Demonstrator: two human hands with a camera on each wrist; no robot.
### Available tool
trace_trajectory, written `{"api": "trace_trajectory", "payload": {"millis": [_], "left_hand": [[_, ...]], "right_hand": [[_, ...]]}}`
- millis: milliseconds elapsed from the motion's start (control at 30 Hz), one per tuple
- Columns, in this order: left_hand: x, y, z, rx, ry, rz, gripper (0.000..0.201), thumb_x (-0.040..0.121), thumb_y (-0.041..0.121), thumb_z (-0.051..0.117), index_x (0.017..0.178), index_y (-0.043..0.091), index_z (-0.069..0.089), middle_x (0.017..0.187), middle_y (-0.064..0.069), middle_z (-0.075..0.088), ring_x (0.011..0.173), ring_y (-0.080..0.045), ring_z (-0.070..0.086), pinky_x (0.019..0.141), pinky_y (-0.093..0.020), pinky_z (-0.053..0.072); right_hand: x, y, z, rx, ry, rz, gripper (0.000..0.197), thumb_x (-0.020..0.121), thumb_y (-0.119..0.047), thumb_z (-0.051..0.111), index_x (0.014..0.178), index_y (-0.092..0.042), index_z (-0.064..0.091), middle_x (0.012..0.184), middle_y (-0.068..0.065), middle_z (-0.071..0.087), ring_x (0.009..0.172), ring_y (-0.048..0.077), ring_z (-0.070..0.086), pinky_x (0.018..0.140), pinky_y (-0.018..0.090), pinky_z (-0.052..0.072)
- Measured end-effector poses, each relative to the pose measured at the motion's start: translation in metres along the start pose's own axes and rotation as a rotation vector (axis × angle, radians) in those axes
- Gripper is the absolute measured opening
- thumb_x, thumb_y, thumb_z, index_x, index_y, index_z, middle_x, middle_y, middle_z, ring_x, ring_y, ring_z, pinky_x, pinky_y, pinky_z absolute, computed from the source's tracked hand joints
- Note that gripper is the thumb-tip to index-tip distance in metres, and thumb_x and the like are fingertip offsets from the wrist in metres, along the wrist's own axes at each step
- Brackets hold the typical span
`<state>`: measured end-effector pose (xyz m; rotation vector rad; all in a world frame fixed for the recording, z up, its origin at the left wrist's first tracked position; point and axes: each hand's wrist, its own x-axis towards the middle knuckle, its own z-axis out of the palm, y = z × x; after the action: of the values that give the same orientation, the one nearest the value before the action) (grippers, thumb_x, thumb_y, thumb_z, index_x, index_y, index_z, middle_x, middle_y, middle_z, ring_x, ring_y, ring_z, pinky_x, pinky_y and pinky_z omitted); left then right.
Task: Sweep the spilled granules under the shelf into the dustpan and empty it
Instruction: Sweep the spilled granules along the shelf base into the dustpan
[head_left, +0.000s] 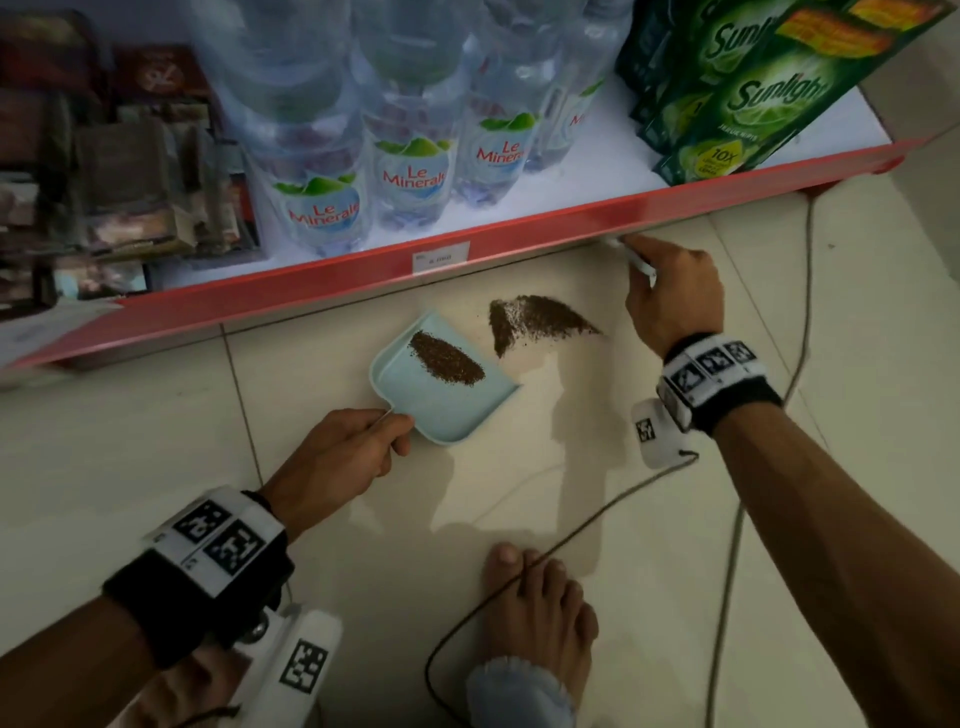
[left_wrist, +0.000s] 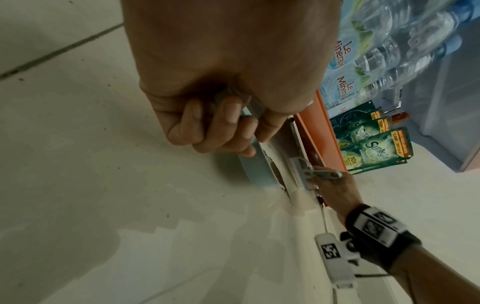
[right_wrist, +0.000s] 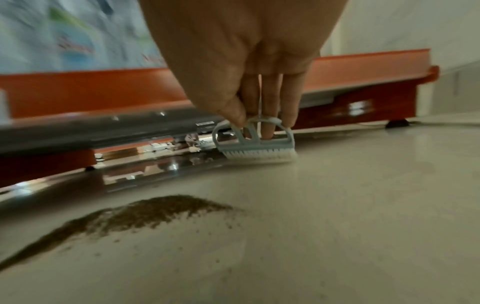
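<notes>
Blue dustpan (head_left: 441, 400) handle hidden in left hand (head_left: 337, 452)

You've got "Le Minerale" on the water bottles (head_left: 410, 171) and "Sunlight" plus "10X" on the green pouches (head_left: 748, 109).

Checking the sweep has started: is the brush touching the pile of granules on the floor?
Apart. The right wrist view shows the brush at the shelf edge, with bare floor between its bristles and the pile.
</notes>
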<state>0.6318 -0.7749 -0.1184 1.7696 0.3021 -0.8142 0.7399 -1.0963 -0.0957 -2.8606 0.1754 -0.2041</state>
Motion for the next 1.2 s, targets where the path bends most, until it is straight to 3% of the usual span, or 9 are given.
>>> {"api": "trace_trajectory", "payload": {"millis": [100,233,333,567,733,833,933,1033,1200], "left_hand": [[-0.001,0.0,0.001,-0.001,-0.003,0.007,0.038,0.096,0.035,0.054,0.066,0.013,0.059,0.042,0.01,0.039,0.034,-0.005,0.032,0.035,-0.012,0.026],[-0.004,-0.003,-0.003,-0.013,0.01,0.017,0.038,0.095,0.037,0.054,0.065,0.015,0.061,0.042,0.01,0.041,0.034,-0.005,0.033,0.035,-0.011,0.027],[-0.007,-0.006,-0.009,-0.024,0.024,0.017,0.038,0.095,0.038,0.054,0.064,0.016,0.061,0.043,0.01,0.041,0.034,-0.004,0.034,0.036,-0.011,0.027],[-0.012,-0.01,-0.012,-0.027,0.031,0.016,0.038,0.095,0.038,0.054,0.065,0.016,0.061,0.045,0.008,0.04,0.036,-0.005,0.033,0.036,-0.012,0.028],[-0.013,-0.007,-0.012,-0.041,0.034,0.024,0.038,0.095,0.037,0.054,0.066,0.013,0.061,0.045,0.007,0.04,0.035,-0.005,0.033,0.035,-0.013,0.027],[-0.013,-0.009,-0.016,-0.042,0.049,0.013,0.038,0.095,0.038,0.054,0.066,0.014,0.061,0.045,0.007,0.04,0.035,-0.006,0.033,0.035,-0.012,0.028],[-0.013,-0.01,-0.017,-0.035,0.054,-0.002,0.038,0.094,0.039,0.053,0.066,0.015,0.061,0.045,0.008,0.04,0.035,-0.006,0.033,0.036,-0.013,0.028],[-0.012,-0.008,-0.014,-0.025,0.047,0.001,0.038,0.094,0.039,0.054,0.065,0.015,0.061,0.045,0.008,0.04,0.035,-0.006,0.033,0.036,-0.013,0.028],[-0.012,-0.007,-0.016,-0.031,0.034,0.016,0.038,0.094,0.04,0.054,0.065,0.016,0.061,0.047,0.006,0.039,0.037,-0.006,0.032,0.036,-0.014,0.028]], "right_hand": [[0.005,-0.011,0.012,0.005,-0.084,0.048,0.046,0.087,-0.007,0.05,0.124,-0.029,0.067,0.104,0.018,0.073,0.09,0.042,0.066,0.078,0.047,0.056],[-0.018,-0.042,0.014,0.089,-0.253,-0.316,0.039,0.089,-0.012,0.054,0.121,-0.028,0.069,0.112,0.008,0.073,0.093,0.033,0.07,0.078,0.04,0.057],[-0.027,-0.046,0.003,0.085,-0.255,-0.447,0.028,0.091,-0.017,0.053,0.11,-0.028,0.071,0.096,0.004,0.075,0.081,0.031,0.069,0.066,0.037,0.055],[-0.008,-0.043,0.01,0.006,-0.039,-0.216,0.048,0.081,0.006,0.053,0.117,-0.021,0.071,0.103,0.013,0.074,0.09,0.034,0.067,0.081,0.037,0.056],[-0.012,-0.044,0.012,0.102,-0.265,-0.375,0.04,0.084,0.0,0.057,0.115,-0.019,0.072,0.108,0.009,0.075,0.092,0.03,0.07,0.086,0.036,0.055],[-0.006,-0.033,-0.003,0.162,-0.104,-0.388,0.04,0.082,0.002,0.059,0.113,-0.019,0.074,0.099,0.01,0.076,0.083,0.027,0.071,0.081,0.024,0.052],[0.001,-0.021,-0.002,0.045,0.006,-0.327,0.051,0.076,0.009,0.053,0.114,-0.019,0.073,0.098,0.013,0.075,0.087,0.033,0.067,0.076,0.032,0.055],[0.002,-0.018,0.009,-0.03,-0.045,-0.235,0.052,0.075,0.012,0.049,0.114,-0.013,0.072,0.105,0.016,0.073,0.093,0.036,0.066,0.08,0.035,0.054],[-0.014,-0.024,0.013,0.13,-0.178,-0.397,0.043,0.081,0.007,0.06,0.115,-0.015,0.072,0.111,0.008,0.073,0.098,0.026,0.067,0.087,0.016,0.044]]}}
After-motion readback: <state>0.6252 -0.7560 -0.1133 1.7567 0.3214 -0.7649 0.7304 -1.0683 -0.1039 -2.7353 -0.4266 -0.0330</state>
